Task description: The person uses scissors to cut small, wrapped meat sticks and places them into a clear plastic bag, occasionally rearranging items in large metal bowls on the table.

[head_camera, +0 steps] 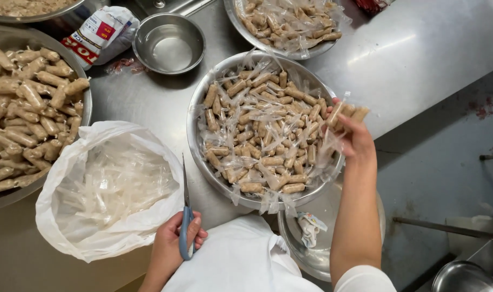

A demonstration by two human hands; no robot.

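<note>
My left hand [173,243] grips blue-handled scissors [185,216], blades pointing up along the edge of a white plastic bag [57,216]. My right hand [357,135] holds a few plastic-wrapped brown sausage rolls [345,112] over the right rim of a large steel bowl [195,146]. That bowl is full of the same wrapped rolls [262,140]. The bag holds a heap of clear plastic trimmings [114,184].
A big steel pan [85,105] of unwrapped rolls sits at left. At the back stand an empty small steel bowl [169,43], a printed packet [103,33] and another bowl of wrapped rolls [287,24]. A lower bowl [311,254] holds a crumpled wrapper. The steel table's edge [419,111] runs at right.
</note>
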